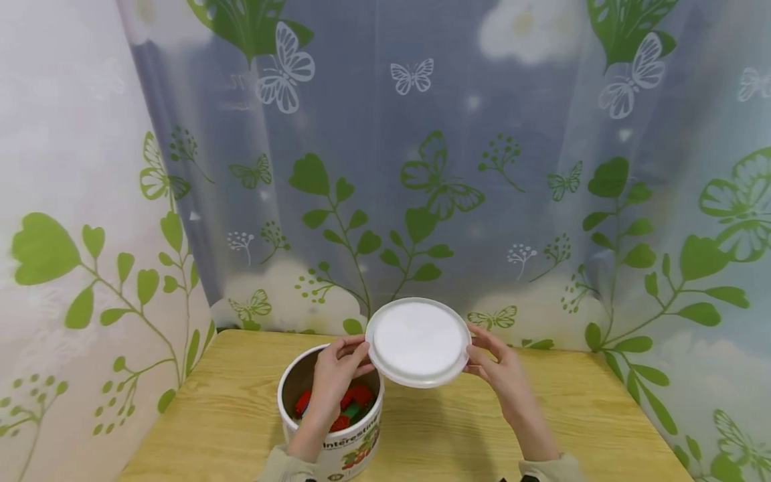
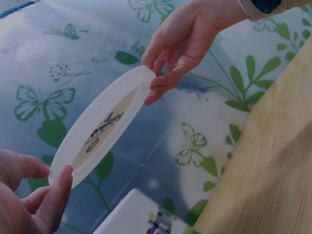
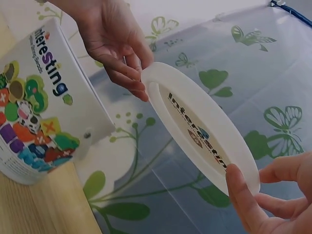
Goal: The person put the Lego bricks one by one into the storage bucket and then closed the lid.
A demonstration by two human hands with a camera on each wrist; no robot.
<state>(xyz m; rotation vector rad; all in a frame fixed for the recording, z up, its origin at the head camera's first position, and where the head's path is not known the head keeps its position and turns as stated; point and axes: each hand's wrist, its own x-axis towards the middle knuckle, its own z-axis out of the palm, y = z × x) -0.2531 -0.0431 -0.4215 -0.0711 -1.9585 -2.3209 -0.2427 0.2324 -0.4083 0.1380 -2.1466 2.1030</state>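
Observation:
A round white lid (image 1: 418,341) is held up level with the back of the table, its plain inner face toward the head camera. My left hand (image 1: 334,381) pinches its left edge between thumb and fingers, and my right hand (image 1: 498,378) pinches the right edge. Printed lettering marks the lid's far face, seen in the right wrist view on the lid (image 3: 200,131). Below and behind my left forearm stands a white bucket (image 1: 349,455) with its top uncovered. Red and green pieces (image 1: 355,402) lie inside it, partly hidden by my left hand.
A light wooden table (image 1: 446,435) carries the bucket on its left side. Behind and beside the table hang curtains (image 1: 385,201) patterned with green leaves and butterflies.

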